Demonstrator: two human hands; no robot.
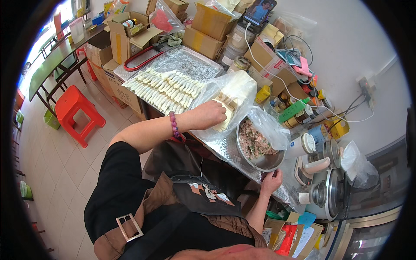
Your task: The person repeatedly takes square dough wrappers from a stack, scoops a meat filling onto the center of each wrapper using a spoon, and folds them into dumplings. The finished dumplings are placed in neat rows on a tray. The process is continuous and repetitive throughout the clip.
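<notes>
My left hand, fingers curled, reaches over a stack of pale dough wrappers at the mouth of a clear plastic bag. Its fingertips are hidden, so whether it pinches a wrapper cannot be told. Rows of folded dumplings cover the near part of a metal tray to the left. To the right, a steel bowl contains minced filling with green bits, partly covered by a plastic bag. My right hand is by the bowl's near rim, fingers bent; its grip is unclear.
Cardboard boxes, tubs and jars crowd the table's back. A phone stands there with a white cable. Right of the bowl are a white cup and scale. A red stool stands left.
</notes>
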